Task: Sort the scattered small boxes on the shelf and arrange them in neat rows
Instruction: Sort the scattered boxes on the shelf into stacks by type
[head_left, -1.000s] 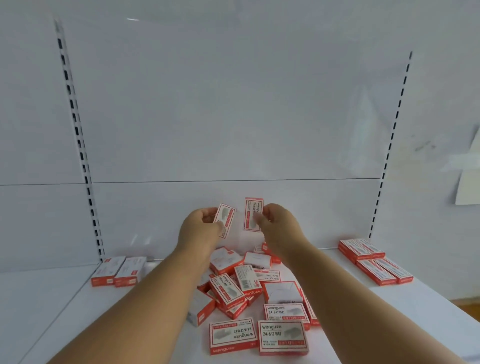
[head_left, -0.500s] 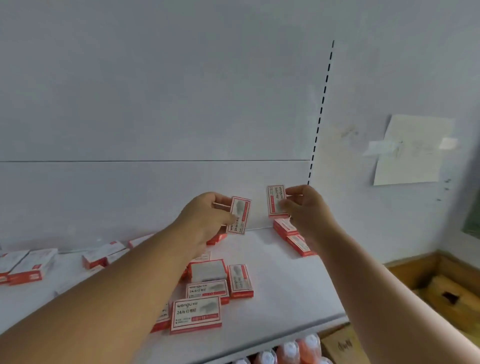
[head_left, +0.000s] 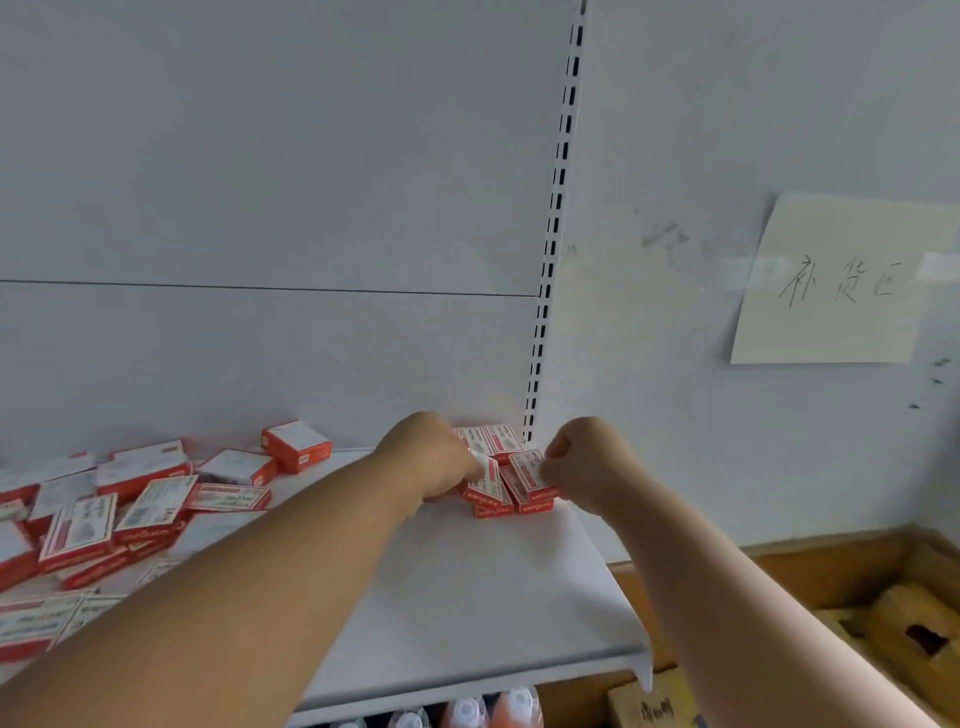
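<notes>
Bright, even, soft light w/ faint shadows; slight motion blur, wide-angle bending at edges, no glare.

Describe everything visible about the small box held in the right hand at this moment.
The box in the right hand is small, flat and rectangular, apparently cardboard, with a white printed top face and red edges. It is tilted, its top face turned toward the camera, resting on the arranged boxes at the shelf's back right corner. The right hand pinches its right edge; its print is too blurred to read.
</notes>
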